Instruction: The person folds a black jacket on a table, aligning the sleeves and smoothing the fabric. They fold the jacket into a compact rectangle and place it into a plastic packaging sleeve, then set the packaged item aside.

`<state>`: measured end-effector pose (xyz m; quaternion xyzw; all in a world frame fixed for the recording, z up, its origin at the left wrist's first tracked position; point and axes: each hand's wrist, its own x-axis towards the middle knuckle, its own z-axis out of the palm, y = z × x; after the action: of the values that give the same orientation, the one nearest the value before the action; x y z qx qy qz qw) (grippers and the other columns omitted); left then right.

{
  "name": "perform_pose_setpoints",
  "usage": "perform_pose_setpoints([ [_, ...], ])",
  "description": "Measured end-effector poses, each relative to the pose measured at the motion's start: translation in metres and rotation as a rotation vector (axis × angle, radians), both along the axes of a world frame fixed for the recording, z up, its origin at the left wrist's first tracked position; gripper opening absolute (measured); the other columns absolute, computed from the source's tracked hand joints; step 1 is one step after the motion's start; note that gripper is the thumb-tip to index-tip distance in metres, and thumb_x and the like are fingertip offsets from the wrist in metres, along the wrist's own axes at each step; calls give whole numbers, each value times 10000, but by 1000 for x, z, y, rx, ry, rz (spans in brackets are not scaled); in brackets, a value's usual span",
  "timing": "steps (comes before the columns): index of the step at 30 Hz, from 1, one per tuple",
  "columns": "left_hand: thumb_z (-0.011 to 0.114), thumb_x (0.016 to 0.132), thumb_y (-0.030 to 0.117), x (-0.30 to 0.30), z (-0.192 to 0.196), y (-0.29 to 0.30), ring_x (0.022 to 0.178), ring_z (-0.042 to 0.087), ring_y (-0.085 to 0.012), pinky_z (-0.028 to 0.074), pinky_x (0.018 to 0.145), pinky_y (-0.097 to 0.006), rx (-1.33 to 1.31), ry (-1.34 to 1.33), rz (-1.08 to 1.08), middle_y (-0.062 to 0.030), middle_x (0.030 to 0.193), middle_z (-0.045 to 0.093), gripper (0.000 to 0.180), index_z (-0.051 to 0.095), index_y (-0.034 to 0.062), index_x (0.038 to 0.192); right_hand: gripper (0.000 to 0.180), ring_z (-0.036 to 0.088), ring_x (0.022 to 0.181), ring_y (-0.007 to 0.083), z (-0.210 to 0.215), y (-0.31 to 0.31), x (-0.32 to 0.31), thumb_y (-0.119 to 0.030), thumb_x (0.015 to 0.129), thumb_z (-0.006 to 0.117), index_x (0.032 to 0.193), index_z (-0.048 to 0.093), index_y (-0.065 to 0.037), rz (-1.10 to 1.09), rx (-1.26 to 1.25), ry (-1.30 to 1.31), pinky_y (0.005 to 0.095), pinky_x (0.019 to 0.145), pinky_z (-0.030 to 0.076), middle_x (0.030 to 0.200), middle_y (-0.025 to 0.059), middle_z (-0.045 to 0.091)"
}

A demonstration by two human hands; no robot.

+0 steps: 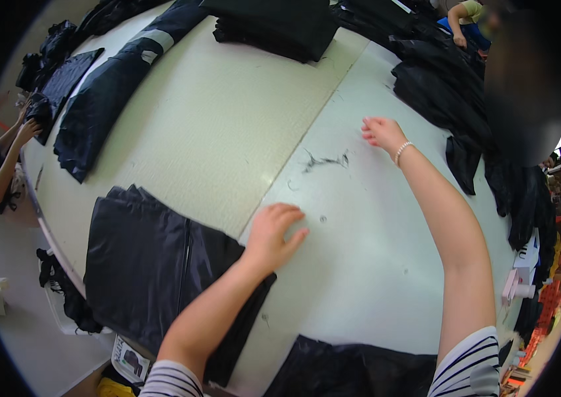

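Keeping the layered edges of the black fabric stack even, with light, flat-palmed touches rather than tugs, looks to me the sound way to handle such slick cloth, lying at the near left of the pale surface. Left hand half open, thumb well off the fingers, at the stack's right edge, contact unclear, nothing seen in it. Right hand loosely curled, fingers slightly apart, no cloth in it, beyond a dark squiggly mark.
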<state>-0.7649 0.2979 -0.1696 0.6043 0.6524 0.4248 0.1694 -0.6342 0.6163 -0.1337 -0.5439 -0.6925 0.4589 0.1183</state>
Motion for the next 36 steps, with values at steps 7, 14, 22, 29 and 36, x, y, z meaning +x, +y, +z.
perform_pose_setpoints([
  [7,665,792,97,-3,14,-1,867,602,-277,442,774,-353,-87,-400,19,-101,906,652,184,638,41,965,723,570,1083,331,-59,93,-147,-291,788,693,1377,364,-32,-161,431,136,385,880,481,1222,201,564],
  [14,661,800,98,-10,12,2,860,610,-241,434,771,-336,-117,-557,32,-71,907,661,171,649,60,966,1164,421,1230,400,-26,78,-233,-348,675,801,1474,-15,-123,-316,498,-203,472,986,389,1246,207,542],
  [22,643,821,109,-10,10,1,833,609,-234,428,754,-333,-98,-602,32,-62,892,662,160,653,66,975,818,559,1116,347,-40,97,-246,-165,751,696,1434,263,-36,-227,657,-218,387,936,462,1232,221,554],
  [29,612,834,62,-10,15,2,898,609,-219,445,806,-316,-128,-668,67,-75,926,668,183,647,45,1012,717,587,1049,376,-26,24,-186,-130,753,670,1366,350,62,-78,673,-151,380,901,467,1080,309,592],
  [36,657,832,354,-11,6,0,1144,485,-240,355,988,-388,26,-1086,85,-154,1280,488,753,285,71,1423,698,618,995,351,-9,-83,-40,-82,753,683,1354,366,75,27,549,-100,333,881,461,1060,275,621],
])
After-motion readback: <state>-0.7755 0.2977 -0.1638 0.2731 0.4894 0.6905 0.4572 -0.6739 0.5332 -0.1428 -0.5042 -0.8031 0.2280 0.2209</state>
